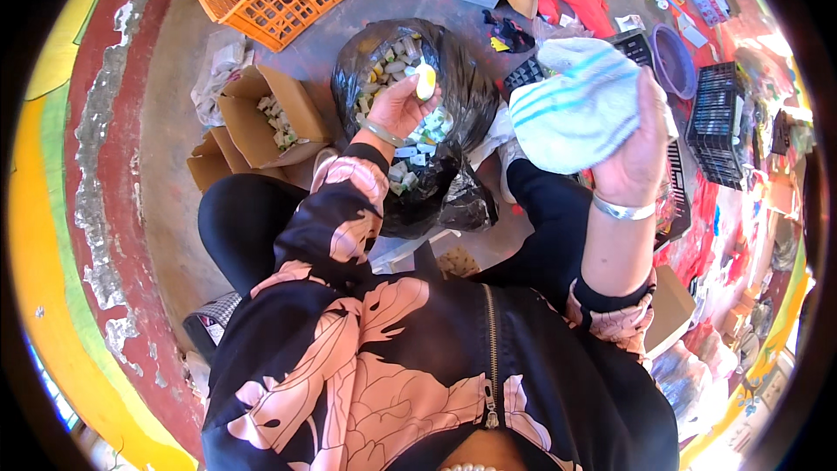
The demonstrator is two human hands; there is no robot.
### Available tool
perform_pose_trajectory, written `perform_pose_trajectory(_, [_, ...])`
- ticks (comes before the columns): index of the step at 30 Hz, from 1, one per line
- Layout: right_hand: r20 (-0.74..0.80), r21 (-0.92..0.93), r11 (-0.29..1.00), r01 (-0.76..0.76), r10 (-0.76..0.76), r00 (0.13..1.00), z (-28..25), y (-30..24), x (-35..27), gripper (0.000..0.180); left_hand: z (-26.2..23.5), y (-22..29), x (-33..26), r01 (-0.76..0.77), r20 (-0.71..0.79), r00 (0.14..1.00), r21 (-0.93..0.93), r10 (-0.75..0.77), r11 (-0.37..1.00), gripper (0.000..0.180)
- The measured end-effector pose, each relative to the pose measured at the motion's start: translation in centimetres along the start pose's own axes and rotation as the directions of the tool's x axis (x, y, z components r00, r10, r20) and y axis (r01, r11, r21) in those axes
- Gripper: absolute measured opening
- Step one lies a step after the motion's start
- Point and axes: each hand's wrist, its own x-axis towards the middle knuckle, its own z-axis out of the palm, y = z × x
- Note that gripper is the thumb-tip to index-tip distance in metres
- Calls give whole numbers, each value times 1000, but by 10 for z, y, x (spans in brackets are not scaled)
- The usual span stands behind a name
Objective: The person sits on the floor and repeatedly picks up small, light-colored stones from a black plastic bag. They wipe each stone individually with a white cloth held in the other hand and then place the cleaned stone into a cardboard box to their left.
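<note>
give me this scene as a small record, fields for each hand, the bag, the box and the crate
left hand: holds a small yellow-and-white item, seen over the bag
right hand: holds a white cloth with blue stripes
bag: black plastic, open, many small pieces inside
box: cardboard, open, left of the bag, small pieces inside
crate: orange, beyond the box

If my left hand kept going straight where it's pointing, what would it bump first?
Probably the black bag, on its right side: your left hand points forward and rightward over it. Height is hard to judge, so it might pass above.
</note>
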Motion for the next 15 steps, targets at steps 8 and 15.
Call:
perform_pose_trajectory(8, [-15,-466,883,56,-71,997,34,26,-15,23,139,6,-97,-51,306,952,110,15,993,34])
perform_pose_trajectory(15, [483,-848,107,519,-246,840,55,71,-22,24,198,-25,-165,-171,79,985,310,154,935,24])
